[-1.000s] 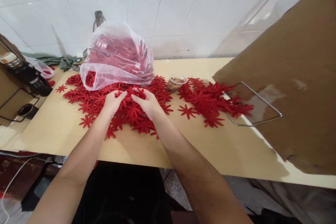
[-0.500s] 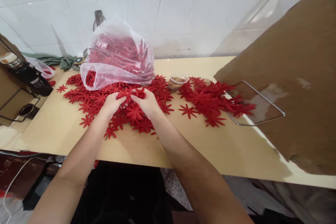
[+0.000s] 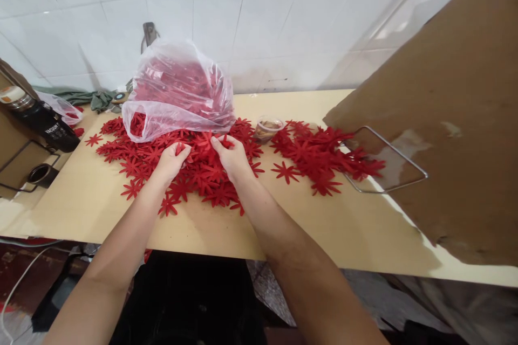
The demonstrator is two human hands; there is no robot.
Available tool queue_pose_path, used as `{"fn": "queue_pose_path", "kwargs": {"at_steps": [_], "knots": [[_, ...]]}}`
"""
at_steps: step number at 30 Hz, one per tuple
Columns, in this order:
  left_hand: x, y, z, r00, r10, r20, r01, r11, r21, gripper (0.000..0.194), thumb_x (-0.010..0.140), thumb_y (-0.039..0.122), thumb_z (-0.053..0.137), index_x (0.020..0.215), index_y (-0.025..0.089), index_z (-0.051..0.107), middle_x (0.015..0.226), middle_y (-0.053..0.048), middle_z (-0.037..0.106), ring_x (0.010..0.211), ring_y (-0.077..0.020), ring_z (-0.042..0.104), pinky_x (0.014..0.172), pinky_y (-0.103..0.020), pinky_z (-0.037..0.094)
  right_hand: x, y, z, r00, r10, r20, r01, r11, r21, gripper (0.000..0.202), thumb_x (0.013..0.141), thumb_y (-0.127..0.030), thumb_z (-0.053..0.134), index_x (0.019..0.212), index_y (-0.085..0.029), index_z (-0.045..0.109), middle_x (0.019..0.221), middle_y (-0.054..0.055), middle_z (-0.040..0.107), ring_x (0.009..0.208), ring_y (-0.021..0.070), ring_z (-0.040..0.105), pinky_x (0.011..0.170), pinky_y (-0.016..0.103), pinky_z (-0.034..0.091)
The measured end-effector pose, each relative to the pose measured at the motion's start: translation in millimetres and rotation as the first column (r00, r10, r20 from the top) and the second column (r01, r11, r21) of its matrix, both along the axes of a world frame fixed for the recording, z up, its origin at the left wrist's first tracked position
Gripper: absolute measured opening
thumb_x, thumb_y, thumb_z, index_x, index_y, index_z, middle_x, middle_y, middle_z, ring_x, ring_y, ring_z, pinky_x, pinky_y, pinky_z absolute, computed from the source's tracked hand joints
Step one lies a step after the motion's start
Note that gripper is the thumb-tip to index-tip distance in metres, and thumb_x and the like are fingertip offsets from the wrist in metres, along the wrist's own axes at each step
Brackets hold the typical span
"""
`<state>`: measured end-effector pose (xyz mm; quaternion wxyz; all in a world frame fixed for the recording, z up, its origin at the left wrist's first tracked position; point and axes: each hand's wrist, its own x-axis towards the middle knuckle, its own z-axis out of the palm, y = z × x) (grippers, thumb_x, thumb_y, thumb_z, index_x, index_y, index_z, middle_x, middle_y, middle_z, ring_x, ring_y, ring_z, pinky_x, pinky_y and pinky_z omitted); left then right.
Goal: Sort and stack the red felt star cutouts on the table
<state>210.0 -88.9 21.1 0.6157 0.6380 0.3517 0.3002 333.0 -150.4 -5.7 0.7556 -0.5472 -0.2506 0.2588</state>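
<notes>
Red flower-shaped pieces lie in a large pile [image 3: 218,193] on the pale table, below a clear plastic bag [image 3: 178,83] full of more red pieces. Over the pile, my left hand [image 3: 175,159] is closed, with a bit of red showing between thumb and fingers. My right hand [image 3: 230,155] pinches a red flower piece [image 3: 203,143] by its edge, on the side toward the left hand. The two hands are apart. A second pile of red flowers [image 3: 313,153] lies to the right.
A small clear tub [image 3: 268,128] stands between the piles. A brown board [image 3: 453,118] with a wire loop [image 3: 404,156] leans at the right. At the left are a black flask [image 3: 50,124] and a dark cup [image 3: 42,173]. A tiled wall [image 3: 283,16] rises behind.
My hands have moved apart, the right one slightly rightward. The flower in my right hand now shows more fully. The whole view has shifted slightly.
</notes>
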Motion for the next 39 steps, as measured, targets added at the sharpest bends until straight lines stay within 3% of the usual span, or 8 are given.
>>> {"fn": "queue_pose_path", "kwargs": {"at_steps": [6,11,14,18,25,33,37,39], "knots": [[3,-10,-1.3,0.999,-0.037,-0.021,0.036,0.999,-0.040,0.019,0.076,0.034,0.055,0.072,0.017,0.049,0.052,0.007,0.047,0.041,-0.0047,0.038,0.043,-0.018,0.029,3,2,0.5,0.997,-0.055,0.047,0.056,0.998,-0.004,0.035,0.060,-0.051,0.063,0.060,-0.019,0.051,0.052,-0.007,0.046,0.052,0.0079,0.043,0.055,0.022,0.038],[12,-32,-8.4,0.979,-0.196,0.064,0.197,0.980,-0.024,0.030,0.065,0.019,0.067,0.091,0.015,0.053,0.082,-0.001,0.062,0.072,-0.0089,0.057,0.072,-0.022,0.043,-3,6,6.6,0.976,-0.028,-0.217,0.058,0.989,0.133,0.031,0.062,-0.040,0.066,0.061,-0.021,0.041,0.052,-0.009,0.046,0.049,0.0065,0.045,0.057,0.022,0.044],[15,-31,-10.5,0.987,-0.138,0.087,0.136,0.990,0.022,0.016,0.070,0.016,0.060,0.085,0.014,0.056,0.084,-0.002,0.064,0.078,-0.0099,0.057,0.081,-0.025,0.041,-2,4,13.5,0.939,0.032,-0.343,0.043,0.977,0.210,0.032,0.064,-0.031,0.068,0.061,-0.021,0.037,0.050,-0.010,0.044,0.043,0.0051,0.042,0.048,0.020,0.042],[10,-21,-5.4,0.998,-0.046,0.034,0.045,0.999,0.023,0.007,0.071,0.021,0.060,0.071,0.015,0.056,0.062,0.004,0.058,0.059,-0.0082,0.050,0.068,-0.023,0.040,9,-4,22.0,0.913,0.037,-0.407,0.073,0.966,0.250,0.039,0.064,-0.027,0.070,0.062,-0.021,0.031,0.048,-0.011,0.041,0.038,0.0034,0.038,0.036,0.016,0.030],[10,-23,-1.1,0.998,-0.054,0.015,0.055,0.996,-0.074,0.017,0.073,0.032,0.060,0.070,0.015,0.056,0.048,0.007,0.048,0.042,-0.0053,0.037,0.047,-0.020,0.029,7,-22,22.6,0.976,0.070,-0.205,-0.040,0.988,0.146,0.031,0.066,-0.036,0.068,0.067,-0.023,0.040,0.048,-0.011,0.038,0.036,0.0037,0.031,0.035,0.017,0.025],[15,-30,-0.4,0.952,-0.296,0.079,0.292,0.954,0.062,0.013,0.071,0.018,0.059,0.083,0.015,0.062,0.074,0.002,0.064,0.069,-0.0091,0.055,0.076,-0.023,0.042,-14,-35,19.6,0.959,0.272,-0.083,-0.279,0.957,-0.079,0.038,0.059,-0.055,0.066,0.071,-0.021,0.055,0.059,-0.006,0.053,0.048,0.0064,0.044,0.044,0.020,0.036],[11,-33,5.0,0.907,-0.421,0.004,0.418,0.903,0.103,0.011,0.070,0.018,0.058,0.079,0.014,0.062,0.073,0.001,0.063,0.072,-0.0106,0.056,0.078,-0.024,0.041,-15,-37,19.5,0.920,0.372,-0.124,-0.377,0.926,-0.016,0.043,0.050,-0.048,0.075,0.077,-0.019,0.060,0.070,-0.003,0.062,0.062,0.0095,0.055,0.058,0.022,0.045],[8,-34,8.9,0.916,-0.402,-0.001,0.400,0.912,0.089,0.006,0.070,0.020,0.059,0.073,0.014,0.059,0.066,0.003,0.059,0.064,-0.0083,0.052,0.070,-0.021,0.041,-12,-35,16.8,0.947,0.305,-0.099,-0.306,0.952,0.012,0.038,0.052,-0.048,0.073,0.070,-0.018,0.059,0.067,-0.002,0.061,0.063,0.0094,0.055,0.059,0.022,0.046]]}}
